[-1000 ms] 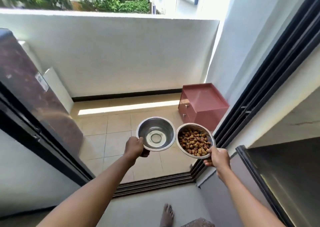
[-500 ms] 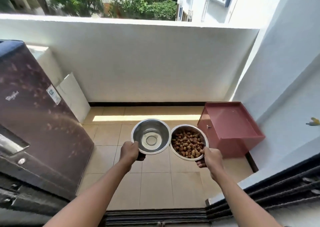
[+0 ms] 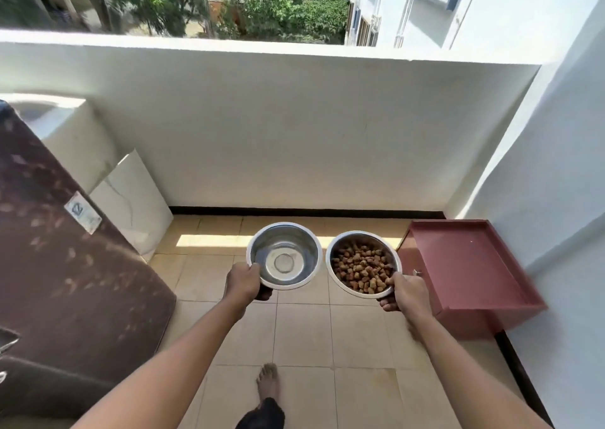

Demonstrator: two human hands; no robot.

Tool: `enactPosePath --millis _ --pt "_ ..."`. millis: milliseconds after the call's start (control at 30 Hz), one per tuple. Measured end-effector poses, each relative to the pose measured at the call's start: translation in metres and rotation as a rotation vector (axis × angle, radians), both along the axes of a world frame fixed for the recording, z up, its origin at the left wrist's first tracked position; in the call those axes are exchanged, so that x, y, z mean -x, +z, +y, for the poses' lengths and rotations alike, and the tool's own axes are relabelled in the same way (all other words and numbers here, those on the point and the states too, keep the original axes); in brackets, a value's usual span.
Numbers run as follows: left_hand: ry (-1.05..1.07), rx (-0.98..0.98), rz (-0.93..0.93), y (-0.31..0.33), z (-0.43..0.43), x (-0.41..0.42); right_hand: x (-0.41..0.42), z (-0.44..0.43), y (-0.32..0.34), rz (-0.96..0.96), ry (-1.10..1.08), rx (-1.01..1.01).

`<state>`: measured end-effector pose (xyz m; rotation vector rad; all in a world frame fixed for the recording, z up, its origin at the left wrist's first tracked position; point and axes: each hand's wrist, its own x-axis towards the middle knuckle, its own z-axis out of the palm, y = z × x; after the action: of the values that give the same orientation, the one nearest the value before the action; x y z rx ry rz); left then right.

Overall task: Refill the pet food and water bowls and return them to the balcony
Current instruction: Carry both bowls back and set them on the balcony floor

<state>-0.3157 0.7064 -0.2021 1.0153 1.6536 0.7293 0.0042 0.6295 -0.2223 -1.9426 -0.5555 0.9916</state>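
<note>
Holding two steel bowls side by side above the tiled balcony floor (image 3: 301, 330), both arms extended fwd. Left hand (image 3: 244, 283) grips the near rim of the water bowl (image 3: 284, 255): thumb over the rim, remaining fingers curled under and mostly hidden. Contents hard to confirm; interior reads shiny w/ a round base ring, water level not discernible. Right hand (image 3: 406, 292) grips the near rim of the food bowl (image 3: 362, 264), thumb on the rim, fingers wrapped beneath, partly visible. Brown kibble (image 3: 360, 269) fills this bowl. Bowl rims sit just beside each other; contact cannot be determined.

Red cabinet (image 3: 468, 271) stands at the right wall, lower part blocked by the right forearm. Dark fridge (image 3: 72, 284) occupies the left, cut off by the frame edge; label on it illegible. White slab (image 3: 134, 199) leans on the parapet wall (image 3: 294, 127) behind it. One bare foot (image 3: 269, 386) shows on the floor at bottom centre; leg cut off.
</note>
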Motion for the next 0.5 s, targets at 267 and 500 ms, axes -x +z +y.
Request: enactPosePath --millis 267,500 --pt "-0.057 0.022 0.004 -0.023 0.131 -0.002 -0.003 0.093 -0.026 0.039 -0.113 0.038" --pt "-0.12 0.035 0.039 -0.036 0.23 -0.014 -0.019 0.159 -0.041 0.064 -0.183 0.063"
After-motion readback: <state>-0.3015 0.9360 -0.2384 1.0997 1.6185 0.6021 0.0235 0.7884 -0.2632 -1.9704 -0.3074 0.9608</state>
